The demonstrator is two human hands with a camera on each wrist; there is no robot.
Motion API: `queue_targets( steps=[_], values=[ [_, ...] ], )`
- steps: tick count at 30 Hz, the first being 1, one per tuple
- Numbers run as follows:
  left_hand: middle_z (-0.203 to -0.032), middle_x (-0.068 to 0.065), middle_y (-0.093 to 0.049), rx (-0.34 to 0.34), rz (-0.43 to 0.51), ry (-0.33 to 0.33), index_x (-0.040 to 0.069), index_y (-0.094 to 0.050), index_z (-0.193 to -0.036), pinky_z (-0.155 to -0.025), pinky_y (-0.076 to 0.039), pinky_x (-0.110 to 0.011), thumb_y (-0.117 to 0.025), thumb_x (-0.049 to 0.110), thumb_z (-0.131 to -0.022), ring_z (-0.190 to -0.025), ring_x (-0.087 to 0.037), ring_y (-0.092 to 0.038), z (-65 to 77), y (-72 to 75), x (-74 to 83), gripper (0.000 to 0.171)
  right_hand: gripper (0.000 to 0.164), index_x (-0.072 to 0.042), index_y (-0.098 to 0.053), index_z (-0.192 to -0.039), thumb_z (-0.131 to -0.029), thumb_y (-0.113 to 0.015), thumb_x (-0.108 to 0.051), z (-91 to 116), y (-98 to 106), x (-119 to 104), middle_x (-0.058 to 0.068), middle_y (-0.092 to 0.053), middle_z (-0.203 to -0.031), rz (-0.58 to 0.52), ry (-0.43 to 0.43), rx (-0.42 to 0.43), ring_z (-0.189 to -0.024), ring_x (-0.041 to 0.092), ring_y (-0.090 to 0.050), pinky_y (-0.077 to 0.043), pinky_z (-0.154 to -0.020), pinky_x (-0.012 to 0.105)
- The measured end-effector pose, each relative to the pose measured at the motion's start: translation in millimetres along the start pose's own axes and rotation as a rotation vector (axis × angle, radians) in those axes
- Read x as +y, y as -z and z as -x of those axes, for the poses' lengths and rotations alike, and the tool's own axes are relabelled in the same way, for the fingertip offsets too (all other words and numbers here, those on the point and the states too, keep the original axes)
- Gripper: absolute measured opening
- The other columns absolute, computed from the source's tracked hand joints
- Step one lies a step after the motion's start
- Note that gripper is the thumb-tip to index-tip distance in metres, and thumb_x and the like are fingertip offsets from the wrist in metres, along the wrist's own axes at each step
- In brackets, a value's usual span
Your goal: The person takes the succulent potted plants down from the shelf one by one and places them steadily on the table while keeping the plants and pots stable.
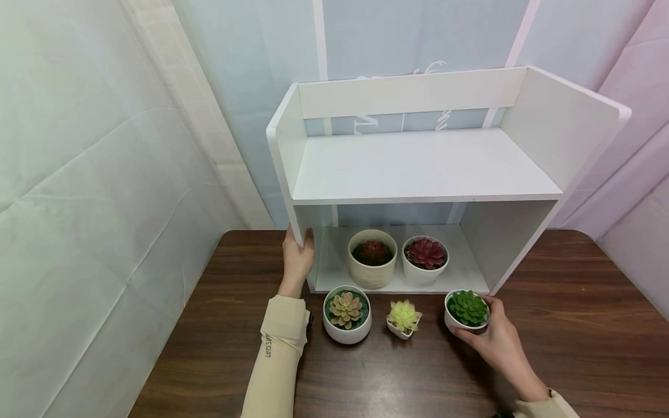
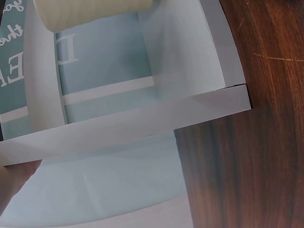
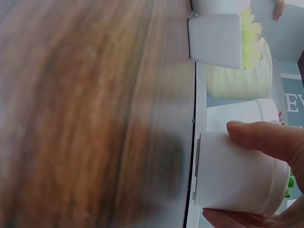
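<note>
My left hand (image 1: pixel 298 258) grips the left side panel of a white two-tier shelf (image 1: pixel 425 165), its thumb on the inner face. Only a sliver of that hand shows in the left wrist view. Between thumb and fingers, my right hand (image 1: pixel 499 339) holds a white pot with a green succulent (image 1: pixel 467 309), just before the shelf's front right corner. The right wrist view shows this pot's plain side (image 3: pixel 240 173) upright; whether its base touches the table I cannot tell. A yellow-green succulent (image 1: pixel 404 316) and a pinkish-green succulent (image 1: pixel 346 309) stand in white pots to its left.
On the lower shelf board stand a cream pot with a reddish plant (image 1: pixel 373 276) and a white pot with a dark red succulent (image 1: pixel 425 273). The brown wooden table (image 1: pixel 387 383) runs beneath everything. Pale cloth (image 1: pixel 94 174) hangs at the left and behind.
</note>
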State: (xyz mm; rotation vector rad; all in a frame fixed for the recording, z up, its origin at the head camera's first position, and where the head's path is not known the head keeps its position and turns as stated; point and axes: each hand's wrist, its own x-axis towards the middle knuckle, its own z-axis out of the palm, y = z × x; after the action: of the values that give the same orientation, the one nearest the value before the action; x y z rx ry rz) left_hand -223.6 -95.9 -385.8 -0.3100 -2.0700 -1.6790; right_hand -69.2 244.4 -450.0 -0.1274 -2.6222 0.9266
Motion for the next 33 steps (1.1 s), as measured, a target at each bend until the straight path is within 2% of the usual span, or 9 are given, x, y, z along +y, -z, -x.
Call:
queue_targets(
  steps=[6,13,15,28,33],
  values=[
    [-0.134,-0.028,-0.049,-0.005,0.014,0.014,-0.004,-0.039,-0.14,-0.101,-0.039,-0.06,-0.046,-0.001,-0.097,-0.127,-0.046,-0.045,-0.7,-0.4,0.9,0.044,0.081,0.012,-0.038,-0.123,-0.062,-0.087,-0.011,0,0,1,0.039,-0.058,-0.105,-0.005,0.0,-0.007,-0.095,0.052,-0.058,-0.045,-0.076,0.059],
    [-0.131,-0.034,-0.048,-0.014,0.0,0.008,-0.012,-0.038,-0.136,-0.1,-0.039,-0.062,-0.044,-0.006,-0.095,-0.124,-0.051,-0.045,6.6,4.3,42.3,0.042,0.082,0.012,-0.038,-0.124,-0.062,-0.087,-0.011,-1,0,1,0.039,-0.058,-0.105,-0.002,-0.012,-0.023,-0.095,0.052,-0.058,-0.045,-0.076,0.059],
    [-0.131,-0.035,-0.048,-0.014,-0.001,0.011,-0.012,-0.038,-0.137,-0.1,-0.039,-0.062,-0.044,-0.006,-0.096,-0.124,-0.052,-0.045,7.2,4.5,43.4,0.042,0.082,0.012,-0.038,-0.124,-0.062,-0.087,-0.011,-1,0,1,0.039,-0.058,-0.105,-0.001,-0.013,-0.026,-0.095,0.052,-0.058,-0.045,-0.076,0.059],
    [-0.13,-0.035,-0.048,-0.016,-0.006,0.018,-0.012,-0.039,-0.136,-0.099,-0.04,-0.061,-0.044,-0.007,-0.095,-0.124,-0.049,-0.047,6.7,4.4,39.7,0.041,0.083,0.013,-0.037,-0.124,-0.063,-0.087,-0.013,-2,0,3,0.039,-0.058,-0.103,0.01,-0.021,-0.048,-0.093,0.052,-0.058,-0.045,-0.075,0.059],
    [-0.132,-0.032,-0.048,-0.009,0.002,0.024,-0.009,-0.038,-0.138,-0.1,-0.039,-0.062,-0.045,-0.006,-0.096,-0.125,-0.049,-0.046,1.4,0.7,14.5,0.043,0.085,0.012,-0.036,-0.124,-0.062,-0.088,-0.014,-2,0,5,0.039,-0.058,-0.102,0.018,-0.02,-0.05,-0.092,0.051,-0.059,-0.045,-0.074,0.058]
  ],
)
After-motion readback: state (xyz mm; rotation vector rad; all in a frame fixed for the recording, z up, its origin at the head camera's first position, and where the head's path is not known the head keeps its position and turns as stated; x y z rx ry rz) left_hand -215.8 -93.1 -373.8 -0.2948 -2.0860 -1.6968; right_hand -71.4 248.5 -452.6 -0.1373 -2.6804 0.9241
